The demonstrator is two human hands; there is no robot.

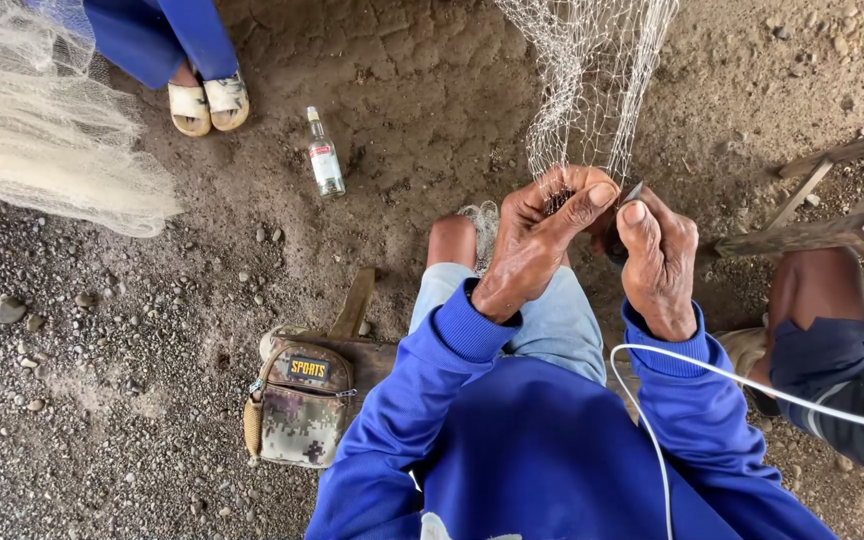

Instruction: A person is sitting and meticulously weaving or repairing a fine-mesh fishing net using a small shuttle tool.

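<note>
At upper centre of the frame, left hand bunches the net, right hand pinches a small tool; light, limp mesh, best gripped gathered.

The left hand and the right hand meet side by side above the person's knees, both at the lower edge of the fishing net, which hangs down from 12 o'clock. A glass bottle lies on the ground at 10 o'clock from the hands. A small pouch rests at 8 o'clock. Another net pile lies far at 9 o'clock, with two sandalled feet behind it. A wooden stool stands at 3 o'clock.
</note>
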